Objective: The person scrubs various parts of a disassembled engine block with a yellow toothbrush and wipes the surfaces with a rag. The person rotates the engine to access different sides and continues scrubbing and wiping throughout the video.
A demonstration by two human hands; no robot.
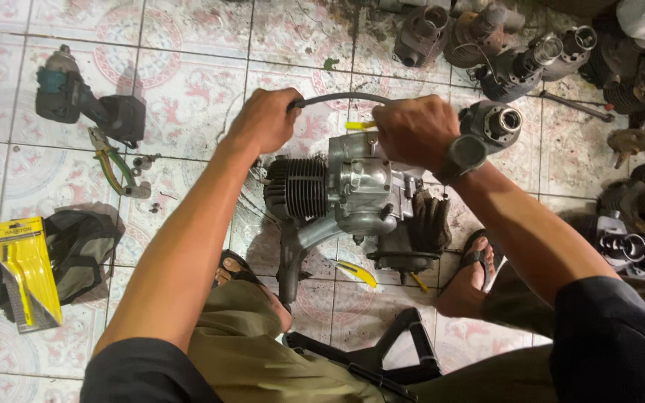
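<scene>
Both grips closed: left hand [265, 119] fisted on one end of thin grey curved cable [341, 97], right hand [414, 130] clamped on other end beside yellow-handled tool [358, 125], likely keeping cable taut. Cable arcs just above small grey finned metal engine [341, 195], which sits on patterned tile floor [188, 82] between sandalled feet, seemingly braced. Teal power drill [87, 101] well apart left.
</scene>
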